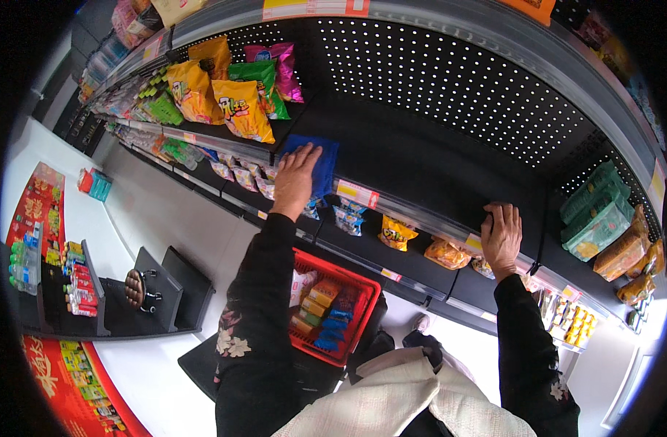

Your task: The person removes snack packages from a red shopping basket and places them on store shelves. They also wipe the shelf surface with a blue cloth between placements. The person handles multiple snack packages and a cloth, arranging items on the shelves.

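My left hand [296, 177] holds a folded blue cloth [325, 155] down against the black metal shelf [410, 147], palm down near the front edge. Just left of the cloth stand several bagged snacks, among them a yellow bag [243, 111] and a green bag [259, 76]. Farther right, my right hand [501, 235] rests on the same shelf's front edge, its fingers lying over the surface and nothing seen in it. Between the two hands runs a clear price rail with a price tag [357, 193].
Snack packs, one a yellow bag [397, 233], line the shelf below. Green bags [598, 210] stand at the right. A red plastic basket [366, 306] with boxes and packets sits below my left arm. Overhead, an upper shelf edge [453, 27] crosses the view. A stool [139, 289] is at left.
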Available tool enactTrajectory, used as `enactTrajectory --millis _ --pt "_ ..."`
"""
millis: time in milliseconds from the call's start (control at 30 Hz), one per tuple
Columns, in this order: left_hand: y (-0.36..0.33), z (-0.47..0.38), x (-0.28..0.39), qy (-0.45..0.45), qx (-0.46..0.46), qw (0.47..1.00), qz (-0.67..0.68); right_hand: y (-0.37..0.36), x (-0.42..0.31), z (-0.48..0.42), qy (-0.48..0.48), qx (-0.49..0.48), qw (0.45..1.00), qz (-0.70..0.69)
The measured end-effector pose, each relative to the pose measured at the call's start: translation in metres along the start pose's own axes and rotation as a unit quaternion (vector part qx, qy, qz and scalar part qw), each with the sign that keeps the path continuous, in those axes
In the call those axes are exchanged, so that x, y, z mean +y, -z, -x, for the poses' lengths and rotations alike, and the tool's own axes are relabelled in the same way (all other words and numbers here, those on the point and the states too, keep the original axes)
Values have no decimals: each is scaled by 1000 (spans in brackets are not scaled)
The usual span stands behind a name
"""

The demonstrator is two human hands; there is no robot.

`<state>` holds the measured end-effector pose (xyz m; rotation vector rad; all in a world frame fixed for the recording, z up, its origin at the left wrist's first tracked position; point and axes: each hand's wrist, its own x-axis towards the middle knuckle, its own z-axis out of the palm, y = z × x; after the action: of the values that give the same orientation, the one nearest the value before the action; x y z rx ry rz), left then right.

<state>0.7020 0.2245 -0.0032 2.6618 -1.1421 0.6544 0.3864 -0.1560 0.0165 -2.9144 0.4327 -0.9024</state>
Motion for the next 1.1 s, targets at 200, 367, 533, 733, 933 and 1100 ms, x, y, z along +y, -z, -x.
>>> enactTrajectory --millis 200,367,533,733,933,1100 --pt "8 -8 -43 15 -75 997 -3 2 -1 0 -3 -11 1000 8" --pt "13 -10 -41 5 -71 997 -7 3 0 -1 10 16 1000 -1" --pt "24 -10 -1 -45 -57 997 -8 3 -1 0 -2 2 1000 6" --pt "31 -14 102 -82 -52 995 21 3 3 2 -4 -5 1000 -19" --pt "35 -19 207 -117 -61 989 60 4 5 3 -3 7 999 -45" --pt "36 -21 276 -128 -60 988 69 13 9 2 -37 56 985 -161"
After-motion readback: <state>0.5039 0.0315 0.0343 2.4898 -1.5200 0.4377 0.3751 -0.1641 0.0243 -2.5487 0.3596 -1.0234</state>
